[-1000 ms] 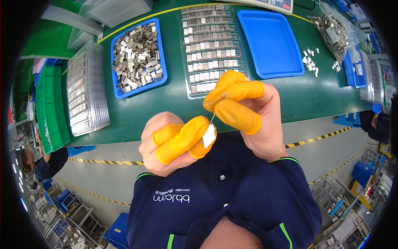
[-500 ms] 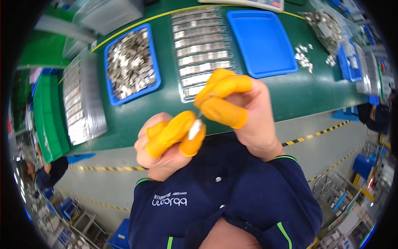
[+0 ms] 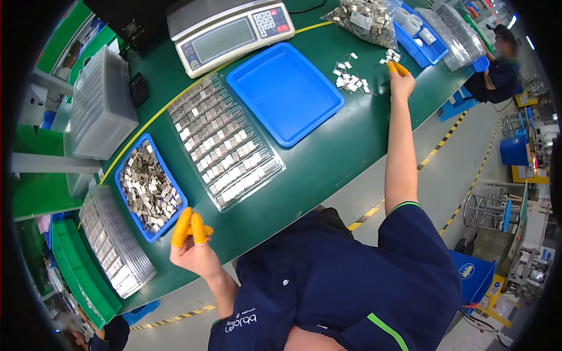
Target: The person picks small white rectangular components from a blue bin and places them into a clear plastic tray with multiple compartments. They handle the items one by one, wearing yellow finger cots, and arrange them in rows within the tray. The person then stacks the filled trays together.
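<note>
The left hand [image 3: 197, 254] is nearest, its yellow-capped fingers [image 3: 182, 227] loosely bent beside a blue tray [image 3: 150, 237] of metal connectors [image 3: 150, 190]; I cannot tell whether they grip anything. Farther off, the right hand's [image 3: 403, 86] fingers meet small white parts [image 3: 392, 55] on the counter [image 3: 316, 169], their grip unclear. A bag [image 3: 364, 22] lies beyond those fingers.

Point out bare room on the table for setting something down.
Bare green table lies between the empty blue tray and the near edge, right of the clear parts tray. Crowded: far right, around the loose white pieces and bag; left, around the stacked trays.
</note>
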The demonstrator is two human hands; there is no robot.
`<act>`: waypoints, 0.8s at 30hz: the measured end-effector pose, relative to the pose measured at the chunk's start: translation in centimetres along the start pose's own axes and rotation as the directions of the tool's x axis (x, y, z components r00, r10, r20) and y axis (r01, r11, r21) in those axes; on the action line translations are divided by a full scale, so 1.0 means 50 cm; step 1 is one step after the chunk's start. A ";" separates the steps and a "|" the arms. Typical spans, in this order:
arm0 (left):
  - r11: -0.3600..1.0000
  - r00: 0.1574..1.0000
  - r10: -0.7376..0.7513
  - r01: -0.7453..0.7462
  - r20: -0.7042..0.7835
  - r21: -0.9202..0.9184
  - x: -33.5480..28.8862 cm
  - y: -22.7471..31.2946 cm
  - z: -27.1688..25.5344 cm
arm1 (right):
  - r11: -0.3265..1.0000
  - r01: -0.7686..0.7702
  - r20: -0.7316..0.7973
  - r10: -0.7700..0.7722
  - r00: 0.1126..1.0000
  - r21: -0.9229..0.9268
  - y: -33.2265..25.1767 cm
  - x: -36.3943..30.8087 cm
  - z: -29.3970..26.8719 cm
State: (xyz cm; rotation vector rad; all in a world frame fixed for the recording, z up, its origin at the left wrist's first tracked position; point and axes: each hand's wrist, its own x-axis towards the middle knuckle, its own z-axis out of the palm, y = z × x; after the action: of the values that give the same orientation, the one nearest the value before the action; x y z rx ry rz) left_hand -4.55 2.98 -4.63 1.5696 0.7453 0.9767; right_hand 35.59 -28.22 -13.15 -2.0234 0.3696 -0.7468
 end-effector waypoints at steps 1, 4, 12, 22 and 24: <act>1.000 1.000 -0.007 0.007 0.026 -0.009 -0.005 0.002 0.011 | 0.983 0.118 -0.035 -0.124 0.992 -0.142 0.003 0.001 0.011; 0.999 0.997 -0.033 0.035 0.071 -0.021 -0.016 0.006 0.040 | 0.927 0.251 0.084 -0.237 0.968 -0.279 -0.009 -0.018 0.025; 1.000 0.972 -0.002 -0.006 0.234 0.031 -0.001 -0.004 0.059 | 0.867 0.406 0.585 -0.175 0.792 -0.290 -0.083 -0.052 0.085; 0.991 0.913 -0.124 0.097 0.389 0.088 0.078 -0.006 0.061 | 0.911 0.398 0.388 -0.407 0.827 0.108 -0.193 -0.081 0.025; 0.975 0.878 -0.211 0.220 0.430 0.030 0.111 0.019 0.074 | 0.774 0.379 0.417 -0.606 0.678 0.508 -0.297 -0.126 -0.015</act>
State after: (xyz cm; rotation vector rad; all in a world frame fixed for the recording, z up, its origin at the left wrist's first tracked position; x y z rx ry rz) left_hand 1.26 5.84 -2.84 1.5709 0.5770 0.4442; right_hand 29.78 -17.49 -2.56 -1.8535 -0.6791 -0.4446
